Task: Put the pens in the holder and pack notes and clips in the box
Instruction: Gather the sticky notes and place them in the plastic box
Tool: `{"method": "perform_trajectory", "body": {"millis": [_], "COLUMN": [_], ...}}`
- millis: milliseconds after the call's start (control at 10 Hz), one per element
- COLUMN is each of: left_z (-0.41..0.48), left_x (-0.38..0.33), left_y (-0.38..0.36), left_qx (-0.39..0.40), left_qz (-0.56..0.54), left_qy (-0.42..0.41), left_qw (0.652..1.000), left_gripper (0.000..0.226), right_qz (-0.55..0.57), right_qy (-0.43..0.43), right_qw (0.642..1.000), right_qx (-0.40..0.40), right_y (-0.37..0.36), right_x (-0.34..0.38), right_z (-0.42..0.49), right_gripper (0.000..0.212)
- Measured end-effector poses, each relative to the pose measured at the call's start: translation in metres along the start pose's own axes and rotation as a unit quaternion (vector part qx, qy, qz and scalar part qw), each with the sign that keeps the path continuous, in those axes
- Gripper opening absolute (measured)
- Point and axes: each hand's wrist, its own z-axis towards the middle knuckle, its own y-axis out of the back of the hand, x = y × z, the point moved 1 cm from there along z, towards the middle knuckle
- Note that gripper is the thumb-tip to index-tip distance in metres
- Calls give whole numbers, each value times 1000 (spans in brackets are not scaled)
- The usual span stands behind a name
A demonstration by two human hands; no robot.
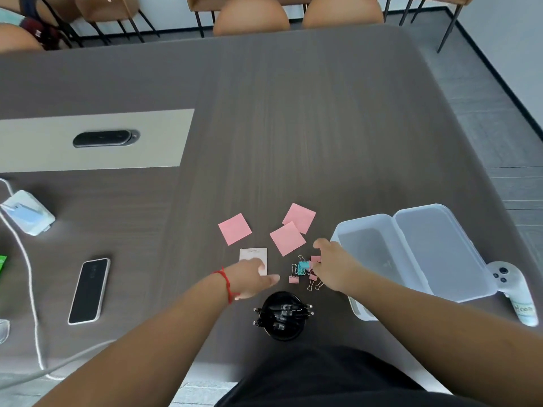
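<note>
The right hand (332, 267) closed over the clips (302, 270); whether it gripped any, I cannot tell. The left hand (254, 277) lay open on a pale note (253, 254). Beyond, 3 pink notes (288, 238) waited; pens (283, 314) already filled the holder (282, 333), the box (367, 248) alongside seemingly empty.

1 head-worn camera looks forward and steeply down, close over the table (293, 127) before the person.
</note>
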Motion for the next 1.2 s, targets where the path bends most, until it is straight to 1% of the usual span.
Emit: {"method": "perform_trajectory", "body": {"millis": [100,200,300,400,500,600,700,800,900,1000,1100,1200], "left_z": [27,61,89,105,115,123,128,132,136,139,147,167], "left_x": [-2,13,27,29,28,34,42,52,60,69,82,87], "left_y": [13,14,3,-11,-24,-30,-32,-30,-9,24,43,37], "left_qx": [-84,-123,-130,-170,-202,-200,-195,-191,-223,-238,-258,-285], "left_qz": [-96,-178,-201,-171,-180,-241,-298,-344,-483,-618,-616,-526], "left_qy": [3,76,159,206,229,234,184,124,89,66,76,153], "left_qw": [992,973,958,948,935,920,916,911,842,746,741,787], "left_gripper": [61,59,65,77,76,68,35,15,21,8,7,26], "right_qz": [23,21,26,-1,-55,-115,-138,-59,-13,-29,58,162], "right_qy": [-17,-39,-63,-66,-66,-61,-104,-178,-157,-115,-135,-251], "right_qw": [999,999,997,998,996,990,982,981,987,993,988,952], "right_qx": [-18,-32,-23,-24,-35,-56,-72,-53,-23,-12,-43,-62], "right_y": [-3,-5,-9,-18,-35,-55,-64,-57,-46,-34,-26,-24], "right_x": [-4,3,13,20,25,30,31,26,18,13,13,10], "right_z": [16,35,70,99,120,130,137,142,146,145,147,152], "right_gripper": [47,58,49,35,37,47,49,42,27,28,30,39]}}
